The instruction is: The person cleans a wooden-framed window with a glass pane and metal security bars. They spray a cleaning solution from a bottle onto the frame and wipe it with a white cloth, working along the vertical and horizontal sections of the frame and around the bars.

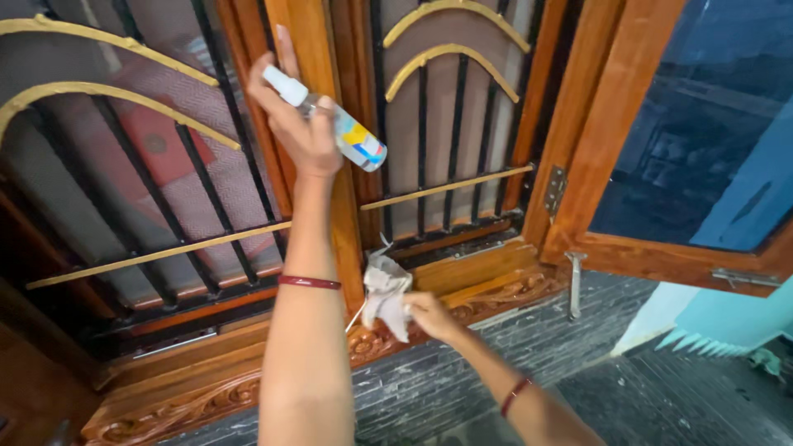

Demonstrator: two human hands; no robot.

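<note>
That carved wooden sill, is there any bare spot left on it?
The carved sill lies bare left of the left hand's forearm. Its middle is crowded: the right hand presses a cloth there. A short bare stretch runs right toward the hanging latch.

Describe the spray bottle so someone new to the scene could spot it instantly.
Start at the wooden window frame with black and gold grille bars. In front of its central post, the left hand is raised, gripping a small clear spray bottle. Its white nozzle and colourful label set it apart from the grey cloth in the right hand below.
</note>
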